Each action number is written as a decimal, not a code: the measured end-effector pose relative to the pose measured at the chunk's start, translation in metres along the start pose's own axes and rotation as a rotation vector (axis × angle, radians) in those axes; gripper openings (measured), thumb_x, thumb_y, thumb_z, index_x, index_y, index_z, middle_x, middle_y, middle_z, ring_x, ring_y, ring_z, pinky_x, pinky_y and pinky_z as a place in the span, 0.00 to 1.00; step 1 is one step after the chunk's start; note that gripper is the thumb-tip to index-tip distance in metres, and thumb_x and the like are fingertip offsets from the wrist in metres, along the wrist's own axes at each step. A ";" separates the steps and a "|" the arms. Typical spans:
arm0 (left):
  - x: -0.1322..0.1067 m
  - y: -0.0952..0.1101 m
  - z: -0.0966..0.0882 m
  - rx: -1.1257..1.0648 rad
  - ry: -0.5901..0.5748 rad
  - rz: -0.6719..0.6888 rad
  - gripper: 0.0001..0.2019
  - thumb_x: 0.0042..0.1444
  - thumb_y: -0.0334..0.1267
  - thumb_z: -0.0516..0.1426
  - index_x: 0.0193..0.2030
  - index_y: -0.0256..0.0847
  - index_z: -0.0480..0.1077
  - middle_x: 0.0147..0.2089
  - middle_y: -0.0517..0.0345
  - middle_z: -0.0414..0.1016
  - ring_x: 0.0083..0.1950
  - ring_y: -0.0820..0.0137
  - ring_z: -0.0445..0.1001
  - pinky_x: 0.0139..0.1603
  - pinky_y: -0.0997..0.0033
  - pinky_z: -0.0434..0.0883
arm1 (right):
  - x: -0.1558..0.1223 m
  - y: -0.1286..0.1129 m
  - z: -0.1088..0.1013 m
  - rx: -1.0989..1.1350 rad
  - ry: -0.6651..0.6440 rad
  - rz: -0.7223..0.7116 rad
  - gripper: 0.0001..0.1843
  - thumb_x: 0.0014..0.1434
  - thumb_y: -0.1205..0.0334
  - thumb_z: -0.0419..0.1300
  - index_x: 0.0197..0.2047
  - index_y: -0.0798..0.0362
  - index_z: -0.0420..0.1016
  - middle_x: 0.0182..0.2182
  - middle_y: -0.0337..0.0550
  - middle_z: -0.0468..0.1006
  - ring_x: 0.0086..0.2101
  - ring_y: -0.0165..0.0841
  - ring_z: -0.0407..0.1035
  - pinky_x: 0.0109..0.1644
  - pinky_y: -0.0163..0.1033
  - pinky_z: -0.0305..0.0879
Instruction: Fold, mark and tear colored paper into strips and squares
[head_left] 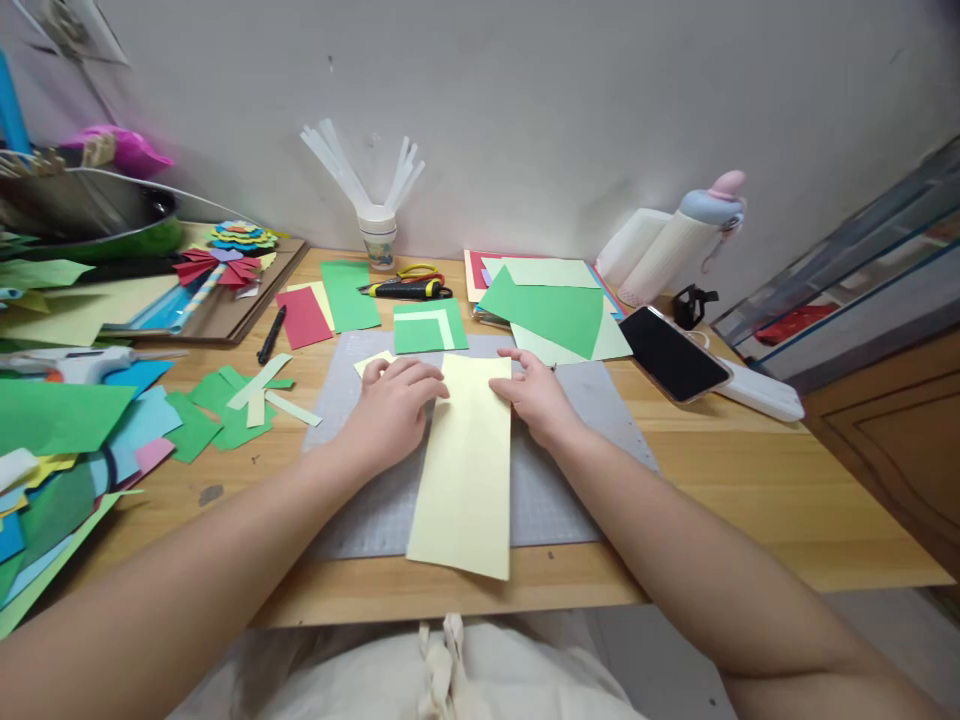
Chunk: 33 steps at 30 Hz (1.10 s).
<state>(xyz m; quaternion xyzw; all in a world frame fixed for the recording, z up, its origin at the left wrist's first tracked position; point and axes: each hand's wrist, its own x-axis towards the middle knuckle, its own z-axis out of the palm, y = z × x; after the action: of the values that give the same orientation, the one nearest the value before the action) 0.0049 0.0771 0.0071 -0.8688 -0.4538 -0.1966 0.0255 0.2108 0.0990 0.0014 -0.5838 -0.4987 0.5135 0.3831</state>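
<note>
A long pale yellow paper strip (465,470) lies lengthwise on a grey cutting mat (555,490), its near end reaching past the mat toward the desk edge. My left hand (394,410) rests palm down on the strip's upper left edge, fingers curled over it. My right hand (536,395) presses on the upper right edge, fingers bent, thumb pointing left. A second small yellow piece (373,361) peeks out above the left hand.
Green paper pieces (429,327) and a green and pale sheet stack (551,312) lie behind the mat. A phone (673,352) sits right, a utility knife (405,290) and a cup of glue sticks (377,240) at the back. Paper scraps (225,410) and a glue gun (75,362) crowd the left.
</note>
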 end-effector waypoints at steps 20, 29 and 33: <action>0.013 0.021 0.031 0.108 -0.167 -0.146 0.25 0.61 0.35 0.45 0.65 0.46 0.61 0.60 0.48 0.67 0.58 0.54 0.62 0.55 0.51 0.59 | 0.025 0.008 -0.006 -0.677 0.141 -0.222 0.21 0.56 0.68 0.55 0.53 0.48 0.69 0.26 0.36 0.73 0.29 0.33 0.66 0.37 0.37 0.59; 0.013 0.021 0.031 0.095 -0.162 -0.154 0.24 0.62 0.36 0.45 0.65 0.45 0.62 0.61 0.48 0.67 0.59 0.53 0.63 0.54 0.50 0.60 | 0.023 0.009 -0.009 -0.569 0.144 -0.181 0.17 0.60 0.61 0.55 0.53 0.49 0.65 0.24 0.34 0.70 0.26 0.32 0.67 0.32 0.36 0.60; 0.010 0.022 0.025 0.072 -0.152 -0.152 0.23 0.62 0.35 0.45 0.64 0.42 0.63 0.60 0.47 0.69 0.60 0.55 0.65 0.57 0.50 0.59 | 0.008 0.010 -0.011 -0.453 0.093 -0.092 0.22 0.62 0.56 0.52 0.58 0.51 0.59 0.20 0.30 0.68 0.17 0.30 0.65 0.23 0.35 0.59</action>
<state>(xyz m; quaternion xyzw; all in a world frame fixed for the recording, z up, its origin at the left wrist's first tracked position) 0.0358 0.0773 -0.0098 -0.8428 -0.5257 -0.1152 0.0072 0.2236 0.1060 -0.0077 -0.6546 -0.6091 0.3430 0.2881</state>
